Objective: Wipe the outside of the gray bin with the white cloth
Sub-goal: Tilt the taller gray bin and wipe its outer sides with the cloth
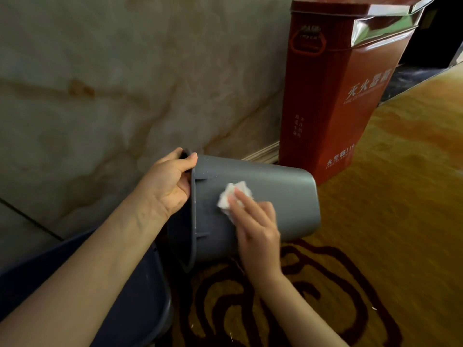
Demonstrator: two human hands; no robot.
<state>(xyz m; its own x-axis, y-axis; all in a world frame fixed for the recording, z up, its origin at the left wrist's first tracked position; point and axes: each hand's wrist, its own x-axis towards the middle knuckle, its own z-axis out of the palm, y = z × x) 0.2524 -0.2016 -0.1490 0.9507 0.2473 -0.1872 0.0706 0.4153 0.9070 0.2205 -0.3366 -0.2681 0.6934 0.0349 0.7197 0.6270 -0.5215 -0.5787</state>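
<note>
The gray bin is tipped on its side in mid-air, its open mouth toward me and its base pointing right. My left hand grips the upper rim, thumb outside and fingers inside the mouth. My right hand lies flat against the bin's outer wall and presses the crumpled white cloth onto it, just right of the rim band. Part of the cloth is hidden under my fingers.
A tall red fire-extinguisher box stands right behind the bin against a marbled wall. Below is a yellow carpet with dark red swirls. A dark blue container sits at the lower left beneath my left forearm.
</note>
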